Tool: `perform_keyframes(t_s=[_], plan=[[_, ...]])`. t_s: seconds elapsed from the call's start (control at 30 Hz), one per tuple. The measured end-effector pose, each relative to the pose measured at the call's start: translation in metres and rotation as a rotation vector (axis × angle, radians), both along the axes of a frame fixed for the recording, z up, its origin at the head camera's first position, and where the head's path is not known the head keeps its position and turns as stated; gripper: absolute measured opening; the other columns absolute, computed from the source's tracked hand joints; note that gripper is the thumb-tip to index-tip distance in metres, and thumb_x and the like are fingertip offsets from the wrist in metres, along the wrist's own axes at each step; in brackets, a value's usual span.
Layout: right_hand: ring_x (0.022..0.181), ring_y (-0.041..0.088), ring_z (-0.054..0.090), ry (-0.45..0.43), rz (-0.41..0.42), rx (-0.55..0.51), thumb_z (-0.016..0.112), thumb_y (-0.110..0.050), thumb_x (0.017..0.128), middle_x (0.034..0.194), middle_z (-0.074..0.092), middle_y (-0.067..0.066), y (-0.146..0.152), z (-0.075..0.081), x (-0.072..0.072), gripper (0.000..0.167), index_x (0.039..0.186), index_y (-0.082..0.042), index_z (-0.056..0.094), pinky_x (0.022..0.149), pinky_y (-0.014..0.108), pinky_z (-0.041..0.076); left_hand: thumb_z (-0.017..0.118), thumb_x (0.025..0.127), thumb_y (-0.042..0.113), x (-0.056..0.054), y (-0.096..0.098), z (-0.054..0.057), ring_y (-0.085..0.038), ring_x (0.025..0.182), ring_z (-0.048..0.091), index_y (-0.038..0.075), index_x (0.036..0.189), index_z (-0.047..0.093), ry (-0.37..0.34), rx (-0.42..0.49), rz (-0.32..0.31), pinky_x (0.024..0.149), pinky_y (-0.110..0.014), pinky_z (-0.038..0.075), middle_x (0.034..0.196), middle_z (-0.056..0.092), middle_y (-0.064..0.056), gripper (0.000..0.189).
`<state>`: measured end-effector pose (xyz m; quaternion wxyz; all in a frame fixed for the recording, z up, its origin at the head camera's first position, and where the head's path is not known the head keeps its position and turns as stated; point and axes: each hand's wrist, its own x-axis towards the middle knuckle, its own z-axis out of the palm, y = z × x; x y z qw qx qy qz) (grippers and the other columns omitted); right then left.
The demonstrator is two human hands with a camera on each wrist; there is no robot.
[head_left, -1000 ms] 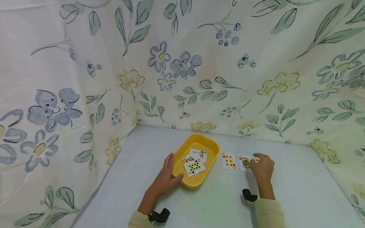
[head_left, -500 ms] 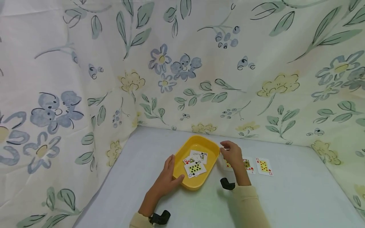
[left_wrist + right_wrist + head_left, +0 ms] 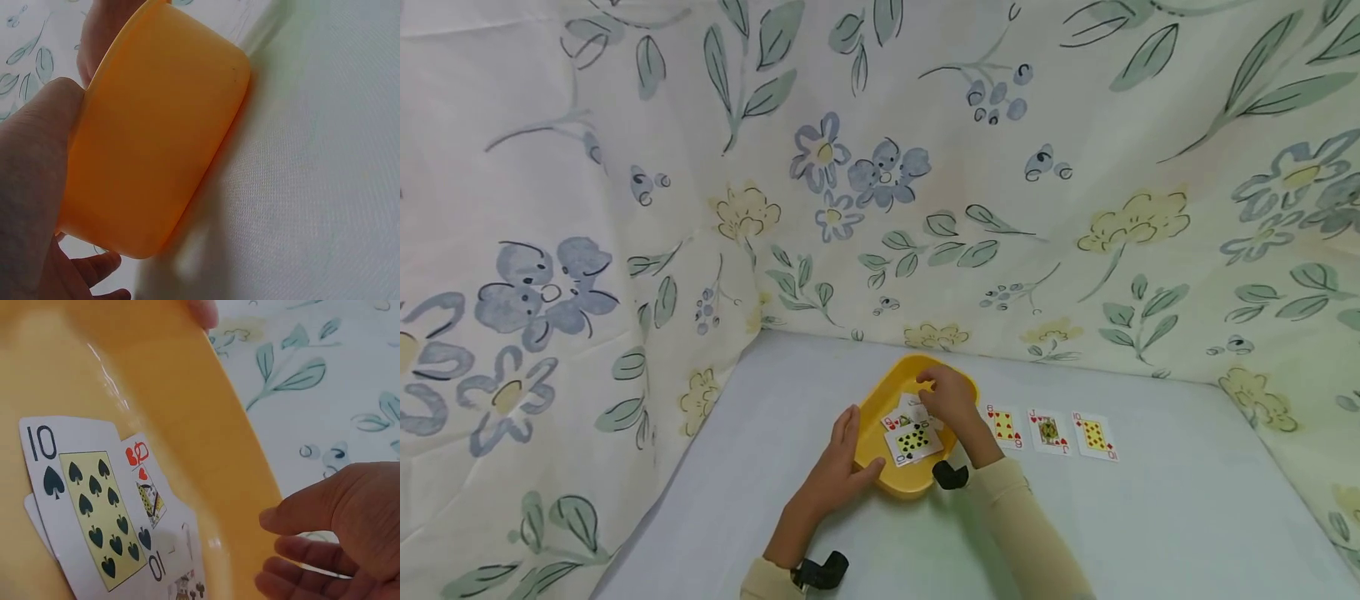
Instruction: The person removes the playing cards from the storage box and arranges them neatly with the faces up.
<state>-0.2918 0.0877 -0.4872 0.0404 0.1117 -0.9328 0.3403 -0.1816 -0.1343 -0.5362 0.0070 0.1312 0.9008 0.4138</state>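
My left hand (image 3: 838, 467) holds the left side of a yellow plastic tray (image 3: 874, 404), fingers along its outer wall and thumb at the front rim. In the left wrist view the thumb (image 3: 56, 103) lies against the tray wall. Over the tray's right half hovers my right hand (image 3: 951, 400), loosely bent, with nothing between thumb and fingers in the right wrist view. Inside the tray lie overlapping playing cards: a ten of spades (image 3: 94, 500) on top, a red queen (image 3: 144, 475) beneath it, and a club face card (image 3: 184, 584), which my right hand partly covers in the head view.
Right of the tray, a row of face-up playing cards lies on the white table: a red six (image 3: 1003, 427), a jack of hearts (image 3: 1048, 432) and a ten of diamonds (image 3: 1095, 436). A floral cloth (image 3: 970, 275) hangs behind and at the left.
My right hand has moved left from the card row to over the tray, leaving the ten of diamonds on the table at the row's right end. My left hand stays on the tray.
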Motion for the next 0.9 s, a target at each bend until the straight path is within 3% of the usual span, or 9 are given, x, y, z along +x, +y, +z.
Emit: perform_keyframes(t_s=[0.13, 0.27, 0.53, 0.77, 0.9], plan=[[0.101, 0.03, 0.064, -0.083, 0.006, 0.051, 0.074, -0.007, 0.089, 0.116, 0.07, 0.013, -0.008, 0.001, -0.006, 0.021, 0.11, -0.003, 0.075, 0.09, 0.046, 0.055, 0.066, 0.097, 0.041, -0.001, 0.0, 0.0, -0.033, 0.151, 0.026, 0.006, 0.165, 0.008, 0.001, 0.007, 0.004, 0.117, -0.054, 0.029, 0.17, 0.008, -0.01, 0.096], [0.101, 0.029, 0.062, -0.155, 0.069, 0.082, 0.077, -0.008, 0.086, 0.112, 0.069, 0.011, -0.013, -0.003, -0.007, 0.017, 0.103, -0.005, 0.075, 0.094, 0.046, 0.053, 0.066, 0.097, 0.041, 0.0, 0.001, -0.002, -0.034, 0.15, 0.028, 0.007, 0.166, 0.007, -0.014, 0.01, 0.002, 0.117, -0.055, 0.03, 0.169, 0.008, -0.011, 0.096], [0.086, 0.025, 0.056, -0.319, 0.176, 0.03, 0.084, -0.007, 0.082, 0.093, 0.062, 0.007, -0.01, -0.01, -0.009, 0.012, 0.09, -0.011, 0.075, 0.078, 0.036, 0.053, 0.065, 0.097, 0.043, 0.0, 0.002, -0.001, -0.032, 0.15, 0.027, 0.007, 0.165, 0.008, -0.014, 0.006, -0.003, 0.117, -0.053, 0.03, 0.17, 0.007, -0.01, 0.096], [0.1, 0.027, 0.05, -0.417, 0.241, 0.194, 0.091, -0.008, 0.074, 0.111, 0.055, 0.007, -0.01, -0.006, -0.006, 0.03, 0.096, -0.017, 0.073, 0.093, 0.043, 0.047, 0.065, 0.096, 0.045, -0.001, 0.0, 0.001, -0.032, 0.151, 0.027, 0.004, 0.165, 0.008, -0.007, 0.001, -0.005, 0.117, -0.053, 0.03, 0.17, 0.008, -0.011, 0.098], [0.097, 0.028, 0.05, -0.416, 0.224, 0.23, 0.091, -0.007, 0.073, 0.108, 0.052, 0.008, -0.012, -0.004, -0.001, 0.032, 0.095, -0.014, 0.07, 0.082, 0.04, 0.05, 0.064, 0.096, 0.045, -0.002, -0.001, 0.0, -0.032, 0.151, 0.025, 0.004, 0.165, 0.007, -0.01, -0.008, -0.01, 0.117, -0.054, 0.03, 0.17, 0.007, -0.011, 0.098]])
